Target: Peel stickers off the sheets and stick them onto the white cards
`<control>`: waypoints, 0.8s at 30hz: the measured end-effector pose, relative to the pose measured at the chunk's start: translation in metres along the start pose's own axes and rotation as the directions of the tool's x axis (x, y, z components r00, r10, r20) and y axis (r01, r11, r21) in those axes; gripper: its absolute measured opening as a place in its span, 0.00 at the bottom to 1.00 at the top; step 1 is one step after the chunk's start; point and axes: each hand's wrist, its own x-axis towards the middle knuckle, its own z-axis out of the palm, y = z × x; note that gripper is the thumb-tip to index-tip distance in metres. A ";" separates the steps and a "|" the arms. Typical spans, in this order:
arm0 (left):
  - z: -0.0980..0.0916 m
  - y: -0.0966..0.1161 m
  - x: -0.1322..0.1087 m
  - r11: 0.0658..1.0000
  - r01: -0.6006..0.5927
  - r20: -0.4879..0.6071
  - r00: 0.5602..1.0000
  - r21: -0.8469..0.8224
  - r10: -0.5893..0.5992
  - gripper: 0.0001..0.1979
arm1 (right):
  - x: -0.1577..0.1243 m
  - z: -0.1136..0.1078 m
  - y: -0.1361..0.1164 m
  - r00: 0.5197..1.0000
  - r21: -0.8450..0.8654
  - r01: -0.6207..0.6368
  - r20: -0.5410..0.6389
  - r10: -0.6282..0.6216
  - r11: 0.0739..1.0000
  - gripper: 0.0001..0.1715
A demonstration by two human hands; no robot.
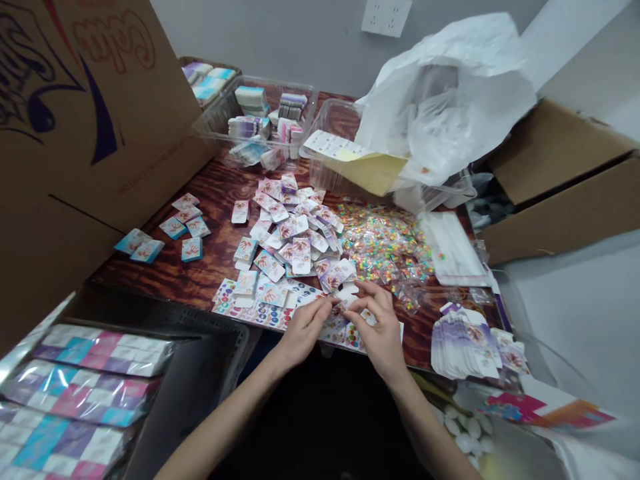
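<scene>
My left hand [306,328] and my right hand [379,325] meet near the table's front edge. Their thumbs and fingertips are pinched on a small printed card box [345,293] with a white flap showing; the fingers partly cover it. Beneath them lie sticker sheets [273,313] with colourful round and oval prints. Just beyond is a heap of small printed boxes [301,227] in white, purple and blue. Right of the heap spreads a pile of clear little bags [383,240] with bright multicoloured bits. A fanned stack of flat purple-white cartons [463,343] rests to the right.
A large cardboard box [125,153] walls off the left. Clear plastic bins [215,123] stand at the back, one under a white plastic bag [450,100]. Wrapped packs of boxes [85,393] lie at lower left. An open carton [555,180] stands at right.
</scene>
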 end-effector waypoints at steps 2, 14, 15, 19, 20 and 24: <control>0.004 0.004 -0.003 0.940 0.188 0.137 0.978 -0.283 -0.155 0.22 | -0.003 -0.009 -0.011 1.000 0.048 -0.007 0.031 0.005 0.999 0.05; 0.014 0.009 -0.005 0.942 0.135 0.096 0.989 -0.309 -0.110 0.13 | -0.006 -0.012 -0.017 0.986 0.219 -0.168 0.040 0.163 0.961 0.10; 0.015 0.009 -0.004 0.952 0.101 0.046 0.995 -0.289 -0.092 0.13 | -0.007 -0.008 -0.017 0.983 0.245 -0.176 -0.012 0.185 0.953 0.08; 0.016 0.011 -0.008 0.958 -0.030 -0.089 0.996 -0.286 0.005 0.19 | -0.010 -0.002 -0.019 0.970 0.349 -0.161 -0.115 0.213 0.923 0.11; 0.015 0.012 -0.009 0.968 -0.068 -0.095 0.994 -0.240 0.047 0.19 | -0.010 -0.004 -0.019 0.975 0.367 -0.150 -0.098 0.198 0.918 0.09; 0.008 0.013 -0.009 0.990 -0.105 0.002 0.994 -0.093 0.106 0.12 | -0.005 -0.012 -0.018 0.992 0.358 -0.128 0.052 0.118 0.925 0.07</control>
